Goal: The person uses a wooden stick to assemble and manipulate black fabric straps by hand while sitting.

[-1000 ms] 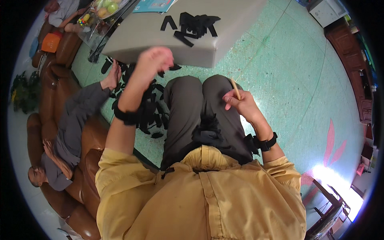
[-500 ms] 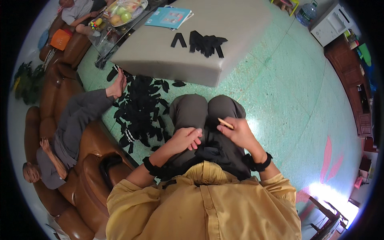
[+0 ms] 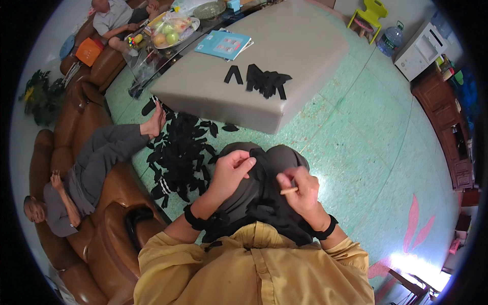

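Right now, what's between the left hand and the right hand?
Head view: black cloth at the left hand, then a stretch of dark trousers beside the right hand.

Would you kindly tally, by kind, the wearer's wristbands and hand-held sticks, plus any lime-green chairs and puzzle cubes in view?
Black wristbands: 2
Slim tan stick, right hand: 1
Lime-green chair: 1
Multicoloured puzzle cube: 1
Total: 5

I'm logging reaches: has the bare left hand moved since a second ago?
Yes: the bare left hand has moved away from the beige padded bench, back over the dark grey trousers.
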Action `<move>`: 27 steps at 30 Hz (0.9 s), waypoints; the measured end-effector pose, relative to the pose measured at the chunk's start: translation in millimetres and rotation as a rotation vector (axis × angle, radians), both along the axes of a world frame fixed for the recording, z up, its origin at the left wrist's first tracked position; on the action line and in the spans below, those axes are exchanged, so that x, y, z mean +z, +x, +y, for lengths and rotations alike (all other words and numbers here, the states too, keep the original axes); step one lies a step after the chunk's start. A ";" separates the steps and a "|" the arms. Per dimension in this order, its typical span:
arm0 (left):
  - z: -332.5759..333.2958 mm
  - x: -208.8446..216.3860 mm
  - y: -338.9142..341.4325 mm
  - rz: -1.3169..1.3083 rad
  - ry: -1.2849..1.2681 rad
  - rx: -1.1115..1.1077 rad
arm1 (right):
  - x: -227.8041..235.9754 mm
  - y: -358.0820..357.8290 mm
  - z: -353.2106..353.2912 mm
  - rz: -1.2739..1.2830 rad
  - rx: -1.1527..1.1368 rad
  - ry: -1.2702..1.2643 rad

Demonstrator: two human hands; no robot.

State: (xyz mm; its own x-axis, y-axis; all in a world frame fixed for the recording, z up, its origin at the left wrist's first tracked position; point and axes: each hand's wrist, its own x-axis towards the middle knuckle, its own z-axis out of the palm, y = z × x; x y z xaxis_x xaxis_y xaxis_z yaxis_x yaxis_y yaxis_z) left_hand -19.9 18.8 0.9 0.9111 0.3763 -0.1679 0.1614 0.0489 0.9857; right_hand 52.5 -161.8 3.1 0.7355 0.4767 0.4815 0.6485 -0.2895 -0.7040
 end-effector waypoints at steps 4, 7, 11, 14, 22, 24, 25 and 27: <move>-6.2 13.5 4.3 -0.077 -0.230 -0.163 | 1.3 15.0 8.8 0.474 0.157 0.163; 2.5 15.0 2.6 -0.082 -0.329 -0.165 | 10.6 20.5 1.6 1.075 0.334 0.224; -2.6 4.9 6.3 -0.031 -0.189 -0.192 | 5.8 10.4 10.8 1.048 0.318 0.237; -9.7 -11.6 11.3 -0.117 -0.120 -0.149 | -0.4 5.7 14.6 0.909 0.205 0.183; -20.1 -2.7 7.2 -0.101 -0.026 -0.026 | -2.7 0.7 25.9 0.588 0.067 0.034; -19.9 -3.3 7.7 -0.204 0.344 -0.008 | -1.5 -3.2 24.4 0.489 0.044 -0.005; -20.8 -3.2 6.4 -0.203 0.344 -0.003 | -6.7 -2.3 22.9 0.317 0.045 -0.109; -22.8 4.3 6.2 -0.108 0.694 0.014 | -9.4 -1.8 24.0 0.086 0.023 -0.206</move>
State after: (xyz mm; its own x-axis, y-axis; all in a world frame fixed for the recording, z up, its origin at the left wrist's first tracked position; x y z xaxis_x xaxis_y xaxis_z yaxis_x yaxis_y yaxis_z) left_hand -13.7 -4.0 5.2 0.9035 0.3753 0.2069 0.0645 -0.5964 0.8001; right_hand 50.7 -137.8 -6.3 0.7574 0.5758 0.3078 0.5966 -0.4187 -0.6847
